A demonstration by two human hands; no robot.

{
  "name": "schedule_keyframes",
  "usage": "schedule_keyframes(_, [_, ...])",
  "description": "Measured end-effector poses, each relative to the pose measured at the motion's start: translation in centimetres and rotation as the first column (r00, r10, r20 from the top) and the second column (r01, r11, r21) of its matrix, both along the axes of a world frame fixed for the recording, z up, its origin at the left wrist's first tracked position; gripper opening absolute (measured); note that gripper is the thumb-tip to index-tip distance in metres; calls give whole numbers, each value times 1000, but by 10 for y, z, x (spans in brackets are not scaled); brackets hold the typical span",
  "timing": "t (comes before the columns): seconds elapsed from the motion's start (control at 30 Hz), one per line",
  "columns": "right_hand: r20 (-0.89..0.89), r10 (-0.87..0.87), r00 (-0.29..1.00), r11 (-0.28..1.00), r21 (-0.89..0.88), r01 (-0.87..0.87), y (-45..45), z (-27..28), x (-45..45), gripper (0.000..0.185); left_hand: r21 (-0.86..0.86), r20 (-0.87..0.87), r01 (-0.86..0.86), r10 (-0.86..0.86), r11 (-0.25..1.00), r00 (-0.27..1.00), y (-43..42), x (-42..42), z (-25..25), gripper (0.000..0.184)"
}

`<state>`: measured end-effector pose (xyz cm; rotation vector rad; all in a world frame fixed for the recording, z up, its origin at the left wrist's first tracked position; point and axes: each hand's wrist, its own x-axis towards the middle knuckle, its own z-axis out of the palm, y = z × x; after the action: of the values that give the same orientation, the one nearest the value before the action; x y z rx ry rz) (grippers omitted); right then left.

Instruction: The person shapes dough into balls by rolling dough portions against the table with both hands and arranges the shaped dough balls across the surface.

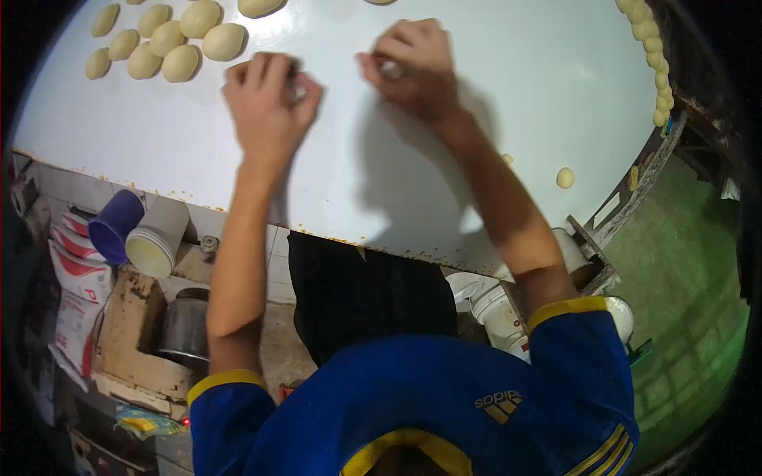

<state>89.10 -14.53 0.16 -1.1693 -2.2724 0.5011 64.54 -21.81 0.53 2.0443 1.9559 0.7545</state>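
Note:
My left hand [268,99] is over the white tabletop [317,159], with its fingers curled down and its thumb out to the right. Opposite it, my right hand [413,67] is curled in the same way and slightly blurred. A small pale patch shows inside the curl of each hand, but I cannot tell whether it is dough or the table. Several smooth, pale dough balls [181,63] lie in a group just left of my left hand. One more dough ball [260,6] sits beyond that hand at the top edge.
A small dough piece [565,178] lies near the right front edge, with a tinier one [507,159] by my right forearm. A row of dough balls [656,59] lines the far right edge. Below the table stand a purple bucket [117,226], a metal pot [186,327] and white tubs [496,309].

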Motion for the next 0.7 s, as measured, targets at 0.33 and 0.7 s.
schedule_keyframes(0.33, [96, 27, 995, 999, -20, -25, -8, -4, 18, 22, 20, -27, 25, -24, 999, 999, -1, -16, -1, 20])
schedule_keyframes(0.7, [82, -8, 997, 997, 74, 2, 6, -5, 13, 20, 39, -21, 36, -35, 999, 999, 9, -12, 2, 19])
